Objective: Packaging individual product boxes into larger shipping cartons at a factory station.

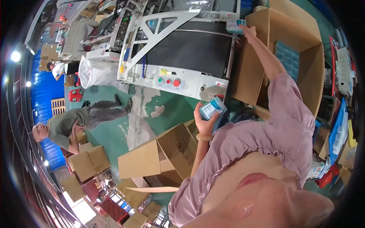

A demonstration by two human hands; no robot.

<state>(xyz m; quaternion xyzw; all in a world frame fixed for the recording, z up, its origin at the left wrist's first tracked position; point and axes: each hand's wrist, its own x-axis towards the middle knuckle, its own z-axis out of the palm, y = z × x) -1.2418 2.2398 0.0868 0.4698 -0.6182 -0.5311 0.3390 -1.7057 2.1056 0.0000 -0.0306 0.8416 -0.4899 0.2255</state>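
Note:
My left hand (205, 118), with a bracelet at the wrist, is wrapped round a small clear plastic box (213, 109) with a blue-and-white label. It holds the box in front of my body, near the machine's front corner. My right hand (249, 33) stretches far forward and grips a similar blue-and-white box (235, 26) at the right end of the black conveyor belt (190, 49). To the right of that arm stands a tall open carton (251, 72). Several blue-tinted packs (287, 60) are stacked inside it.
The white machine (175, 81) carries coloured push buttons and a slanted white frame (159, 32). Another open carton (167, 152) stands near my left forearm. A person (72, 123) stands on the green floor at left. Shelf goods (342, 72) line the right.

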